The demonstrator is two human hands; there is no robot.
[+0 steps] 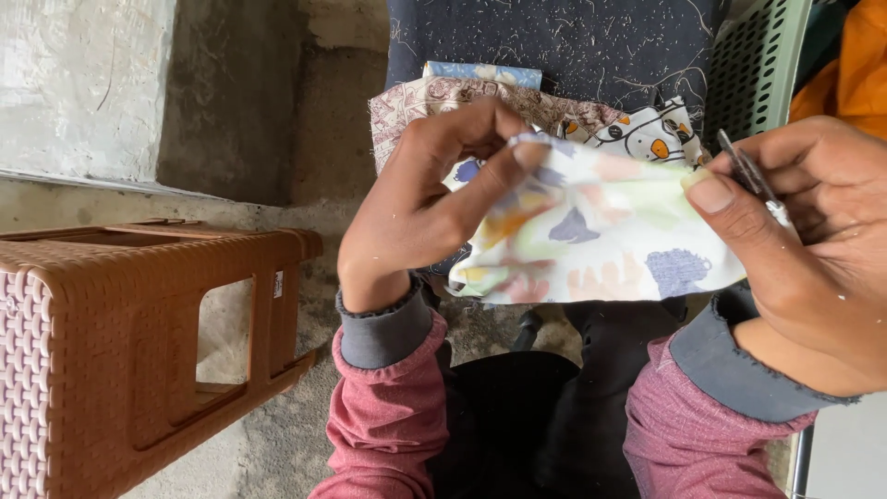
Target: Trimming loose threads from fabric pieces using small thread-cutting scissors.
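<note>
A pale printed cloth (pixel 610 236) with coloured shapes is stretched between both hands over my lap. My left hand (pixel 425 203) pinches its left upper edge between thumb and fingers. My right hand (pixel 804 231) grips the cloth's right edge with the thumb and also holds a small metal tool (pixel 744 171), thin and pointed, between the fingers. Beneath the cloth lies a stack of folded printed fabrics (pixel 517 106) on a dark speckled surface (pixel 573 42).
A brown woven-pattern plastic stool (pixel 139 351) lies on its side at the left on the concrete floor (pixel 277 434). A pale green perforated plastic chair back (pixel 758 65) stands at the upper right, with orange cloth (pixel 850 65) beyond it.
</note>
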